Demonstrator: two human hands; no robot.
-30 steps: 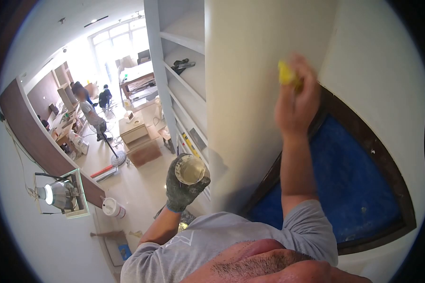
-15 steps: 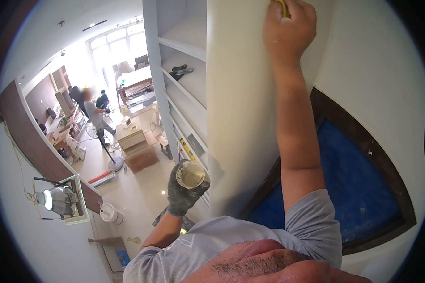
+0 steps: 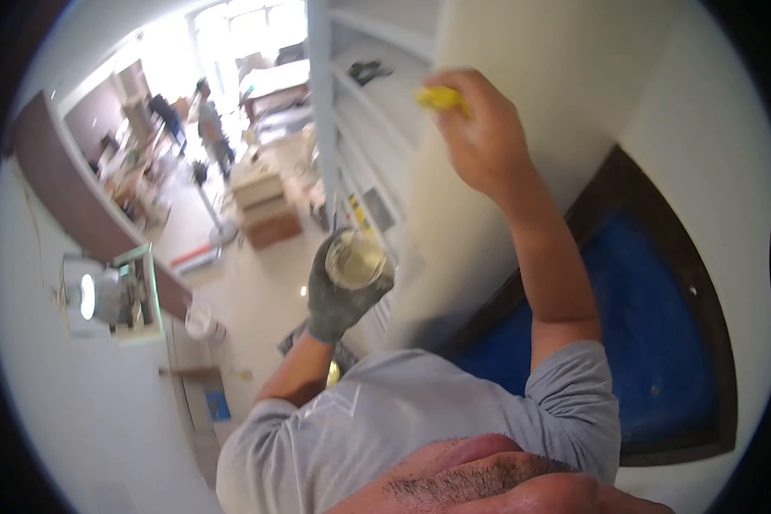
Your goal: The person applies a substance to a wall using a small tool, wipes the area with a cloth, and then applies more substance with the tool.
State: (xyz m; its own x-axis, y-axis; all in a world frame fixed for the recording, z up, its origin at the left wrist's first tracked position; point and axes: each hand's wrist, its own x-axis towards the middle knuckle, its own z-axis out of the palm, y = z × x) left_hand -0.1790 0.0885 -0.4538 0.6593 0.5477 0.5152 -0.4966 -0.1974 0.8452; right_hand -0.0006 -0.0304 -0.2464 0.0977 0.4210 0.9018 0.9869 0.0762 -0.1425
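My right hand (image 3: 484, 137) is raised against a tall cream panel (image 3: 522, 51) and grips a small yellow pad (image 3: 441, 97) pressed to the panel's left edge. My left hand (image 3: 338, 300), in a dark grey glove, holds a small round cup (image 3: 355, 259) of pale paste upright at chest height, just left of the panel. My grey T-shirt fills the lower middle of the view.
White shelving (image 3: 360, 94) stands left of the panel. A dark-framed opening with blue sheeting (image 3: 660, 317) lies to the right. Far below are a floor with boxes (image 3: 261, 201), a white bucket (image 3: 199, 321), a work lamp (image 3: 103, 295) and people (image 3: 210, 128) at work.
My right hand came down from the top of the panel and moved left with the yellow pad. The view swung and blurred; my left hand with the cup rose a little.
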